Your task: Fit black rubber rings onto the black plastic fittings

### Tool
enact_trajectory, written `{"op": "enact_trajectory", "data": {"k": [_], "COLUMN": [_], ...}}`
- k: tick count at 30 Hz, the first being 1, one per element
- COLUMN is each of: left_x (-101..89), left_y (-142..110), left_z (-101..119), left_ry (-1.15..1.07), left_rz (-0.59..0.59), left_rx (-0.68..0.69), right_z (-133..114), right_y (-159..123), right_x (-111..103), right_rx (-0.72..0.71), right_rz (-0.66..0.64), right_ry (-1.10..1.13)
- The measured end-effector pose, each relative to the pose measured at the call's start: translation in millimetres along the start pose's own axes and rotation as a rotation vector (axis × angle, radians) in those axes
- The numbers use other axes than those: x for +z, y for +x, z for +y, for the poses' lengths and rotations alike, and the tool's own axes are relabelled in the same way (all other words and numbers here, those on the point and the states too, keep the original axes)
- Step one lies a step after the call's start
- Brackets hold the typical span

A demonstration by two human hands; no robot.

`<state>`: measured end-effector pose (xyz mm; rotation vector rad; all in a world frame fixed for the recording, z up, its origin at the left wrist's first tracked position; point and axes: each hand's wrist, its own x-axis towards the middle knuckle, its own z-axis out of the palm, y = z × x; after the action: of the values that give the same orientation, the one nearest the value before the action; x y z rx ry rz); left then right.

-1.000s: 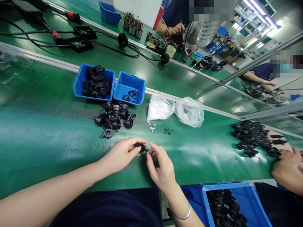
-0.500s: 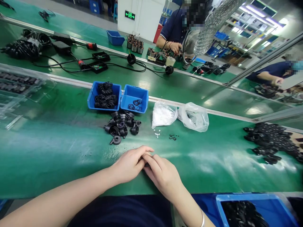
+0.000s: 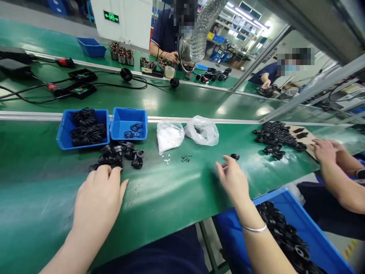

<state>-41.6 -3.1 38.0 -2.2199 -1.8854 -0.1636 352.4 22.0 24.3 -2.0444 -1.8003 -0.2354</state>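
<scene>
My left hand (image 3: 98, 196) reaches over the near edge of a heap of black plastic housings (image 3: 111, 156). Its thumb stands apart from the fingers, whose tips meet the nearest housings and are partly hidden there. On the right, my right hand (image 3: 234, 179) is held over the green bench with fingers spread and nothing seen between them. Just beyond its fingertips lies a single small black part (image 3: 235, 156). Small white pieces (image 3: 166, 160) and tiny black pieces (image 3: 186, 158) are scattered between the two hands.
Behind the heap stand a blue bin of black rings (image 3: 59, 133) and another blue bin (image 3: 128, 114) with few rings. Two plastic bags (image 3: 171, 135) lie beside them. To the right are a black parts pile (image 3: 273, 137), a co-worker's hands (image 3: 325, 150) and a large blue crate (image 3: 310, 224).
My hands were together at the middle and have parted: the left went to the housings, the right out to the right. The view has swung right, bringing the co-worker's hands into sight.
</scene>
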Motion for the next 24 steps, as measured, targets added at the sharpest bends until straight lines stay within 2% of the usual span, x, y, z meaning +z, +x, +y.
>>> {"op": "enact_trajectory", "data": {"k": [2,3,6,9,12,17,24], "left_x": [4.6,7.5,16.4,22.4,25.2,26.4,25.2], "left_y": [-2.6,-3.3,-2.5,0.1,0.8,-1.3,1.8], "left_z": [2.8,4.3,7.1,7.0,4.8,-0.7,4.5], "left_ry": [-0.010,-0.028,-0.133,-0.307,-0.411,-0.401,-0.638], "left_rz": [0.004,0.007,0.013,-0.002,-0.026,-0.071,-0.163], "left_rx": [0.038,0.064,0.132,0.171,0.193,0.121,0.089], "right_z": [-30.1,-48.4,-99.1,-125.7,-128.9,-123.6,-126.5], "right_y": [-2.3,-3.3,-3.1,1.4,5.8,5.9,0.6], "right_x": [7.9,13.2,30.4,43.0,48.4,52.1,59.1], "right_rx": [-0.152,-0.214,-0.389,-0.451,-0.510,-0.576,-0.634], "right_rz": [-0.065,-0.105,-0.203,-0.205,-0.205,-0.208,-0.126], "right_ry": [0.249,0.304,0.399,0.402,0.381,0.368,0.274]}}
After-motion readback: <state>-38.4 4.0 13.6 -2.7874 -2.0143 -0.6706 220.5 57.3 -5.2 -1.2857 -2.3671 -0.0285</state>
